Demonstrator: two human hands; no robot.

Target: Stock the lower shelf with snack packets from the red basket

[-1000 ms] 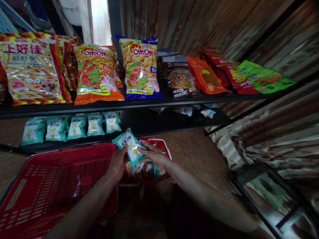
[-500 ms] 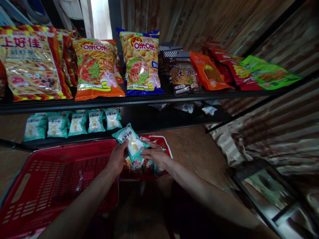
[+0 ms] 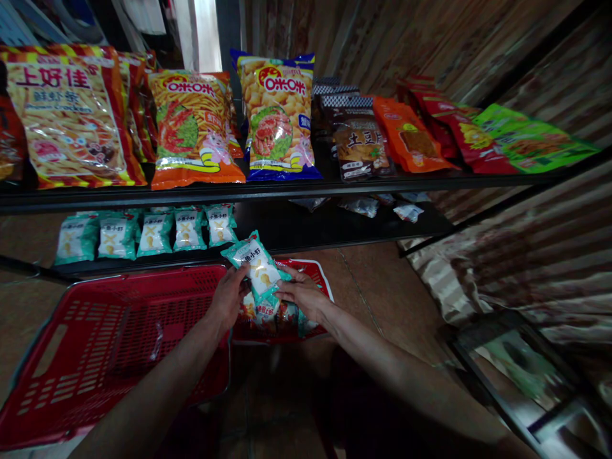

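A teal-and-white snack bag [image 3: 261, 271] is held between my two hands, tilted, just in front of the lower shelf. My left hand [image 3: 230, 294] grips its left edge with the thumb on the front. On the right side, my right hand [image 3: 303, 296] has its fingers closed around the bag's edge. Beneath them is a small red basket [image 3: 325, 280] holding several snack bags [image 3: 265, 311], partly covered by the held bag and my hands. Similar teal bags [image 3: 155, 233] stand in a row on the lower shelf [image 3: 287, 233], to the left.
A larger red basket [image 3: 52, 363] sits on the floor at left, with a scrap of clear plastic inside. Bigger snack bags [image 3: 277, 121] line the upper shelf [image 3: 287, 189]. Small clear packets [image 3: 358, 206] lie at the lower shelf's back right. A dark-framed object [image 3: 492, 382] stands at lower right.
The view has shifted slightly, so the shelves and baskets appear a little further right. Both hands keep their hold on the teal bag, which looks nearly the same in position and tilt.
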